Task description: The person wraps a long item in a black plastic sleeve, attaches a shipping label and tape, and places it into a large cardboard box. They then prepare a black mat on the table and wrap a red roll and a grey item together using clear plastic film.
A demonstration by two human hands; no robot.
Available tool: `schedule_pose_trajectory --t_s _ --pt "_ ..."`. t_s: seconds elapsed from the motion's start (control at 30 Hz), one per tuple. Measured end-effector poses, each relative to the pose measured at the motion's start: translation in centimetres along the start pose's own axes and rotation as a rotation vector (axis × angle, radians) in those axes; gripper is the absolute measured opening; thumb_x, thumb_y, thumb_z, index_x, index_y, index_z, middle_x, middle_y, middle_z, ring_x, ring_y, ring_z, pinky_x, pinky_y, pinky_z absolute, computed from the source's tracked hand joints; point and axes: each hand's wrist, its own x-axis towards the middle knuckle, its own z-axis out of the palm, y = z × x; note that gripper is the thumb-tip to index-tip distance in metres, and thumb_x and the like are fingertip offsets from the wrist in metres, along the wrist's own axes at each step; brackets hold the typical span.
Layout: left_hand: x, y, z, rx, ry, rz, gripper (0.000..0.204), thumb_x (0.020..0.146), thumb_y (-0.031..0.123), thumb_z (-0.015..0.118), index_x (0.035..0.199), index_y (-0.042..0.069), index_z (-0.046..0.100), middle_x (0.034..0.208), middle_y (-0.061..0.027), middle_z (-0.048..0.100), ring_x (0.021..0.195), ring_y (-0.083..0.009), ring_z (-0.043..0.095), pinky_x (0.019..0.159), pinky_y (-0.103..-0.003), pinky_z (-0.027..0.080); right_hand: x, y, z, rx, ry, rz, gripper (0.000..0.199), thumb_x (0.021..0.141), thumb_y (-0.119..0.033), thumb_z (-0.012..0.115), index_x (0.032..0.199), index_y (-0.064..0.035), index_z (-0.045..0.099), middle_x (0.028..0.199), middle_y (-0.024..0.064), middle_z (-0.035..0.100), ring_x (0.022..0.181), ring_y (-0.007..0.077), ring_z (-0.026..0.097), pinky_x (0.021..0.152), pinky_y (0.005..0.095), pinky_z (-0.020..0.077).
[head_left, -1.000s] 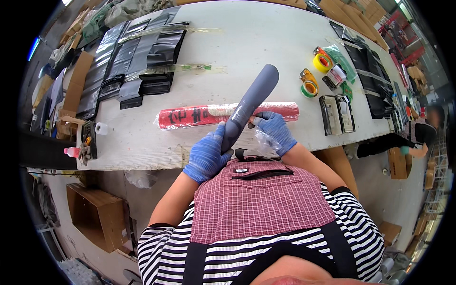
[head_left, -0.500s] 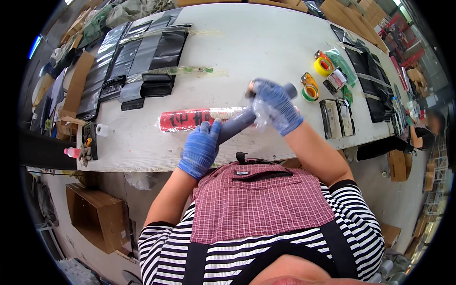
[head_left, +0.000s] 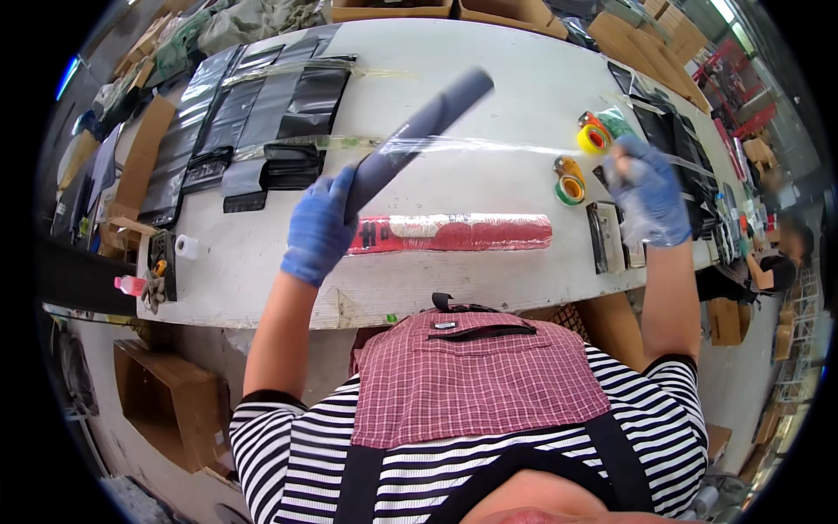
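Observation:
My left hand [head_left: 319,229], in a blue glove, is closed around the lower end of a dark grey roll [head_left: 419,135]. The roll is raised at a slant, its far end up and to the right. A strip of clear film [head_left: 506,146] stretches taut from the roll across to my right hand [head_left: 644,188]. That hand, also gloved in blue, is closed on the film's end; motion blurs its fingers, and loose film hangs at its palm. Below the grey roll, a red roll wrapped in clear plastic [head_left: 471,233] lies on the table, its left end behind my left hand.
Tape dispensers with yellow [head_left: 594,139] and green [head_left: 570,189] tape stand at right on the white table [head_left: 454,284]. Black plastic bags [head_left: 288,109] lie at left, more [head_left: 685,148] at far right. A small white roll [head_left: 187,246] sits near the left edge. Another person [head_left: 772,266] is at far right.
My hands have moved apart, the right one outward to the right, drawing out the clear film. The grey roll has risen and tilted more steeply in my left hand, uncovering more of the red roll.

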Motion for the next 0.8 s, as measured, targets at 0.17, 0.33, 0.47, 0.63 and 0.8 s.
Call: schedule_pose_trajectory --t_s 0.17,0.33,0.47,0.63,0.8 --pt "5.6 -1.3 7.7 0.492 0.095 0.276 0.061 0.084 0.005 0.058 0.142 0.019 0.047 0.11 -0.0096 0.059 0.101 -0.0261 0.06 0.086 -0.04 0.049 3.4 -4.6 0.6 0.79 0.359 -0.025 0.014 0.093 -0.012 0.066 0.103 -0.0026 0.067 0.088 0.0064 0.066 0.074 0.0121 0.061 0.063 0.0219 0.0462" --pt "5.1 -0.8 14.2 0.349 -0.448 0.158 0.06 0.091 0.027 0.059 0.148 0.019 0.043 0.123 -0.0099 0.06 0.11 -0.0283 0.058 0.094 -0.045 0.046 6.7 -3.5 0.8 0.897 0.38 -0.14 0.019 0.09 -0.015 0.071 0.104 -0.003 0.068 0.089 0.0072 0.068 0.073 0.0116 0.062 0.059 0.0224 0.0466" --pt "3.9 -3.1 17.4 0.15 -0.947 -0.088 0.076 0.085 0.034 0.07 0.15 0.014 0.038 0.136 -0.0175 0.054 0.121 -0.0366 0.055 0.104 -0.044 0.044 6.8 -7.5 1.4 0.775 0.198 -0.196 0.021 0.091 -0.02 0.07 0.105 -0.0045 0.067 0.087 0.0057 0.067 0.071 0.012 0.062 0.059 0.0241 0.0485" --pt "6.7 4.3 10.7 -0.998 -0.028 0.267 0.11 0.075 0.038 0.087 0.156 0.002 0.021 0.153 -0.024 0.036 0.14 -0.035 0.04 0.113 -0.044 0.037 5.1 -12.1 6.2 0.62 -0.059 -0.238 0.023 0.093 -0.018 0.067 0.109 -0.0015 0.065 0.087 0.005 0.066 0.076 0.0124 0.065 0.07 0.0255 0.0529" --pt "7.5 12.1 2.8 -1.489 -0.754 0.449 0.048 0.089 0.02 0.076 0.131 0.005 0.06 0.114 -0.0064 0.064 0.108 -0.0165 0.058 0.098 -0.034 0.047 6.5 -11.4 7.3 0.306 0.132 -0.575 0.019 0.093 -0.015 0.067 0.107 -0.0037 0.064 0.093 0.0026 0.064 0.084 0.012 0.064 0.077 0.0248 0.0513"
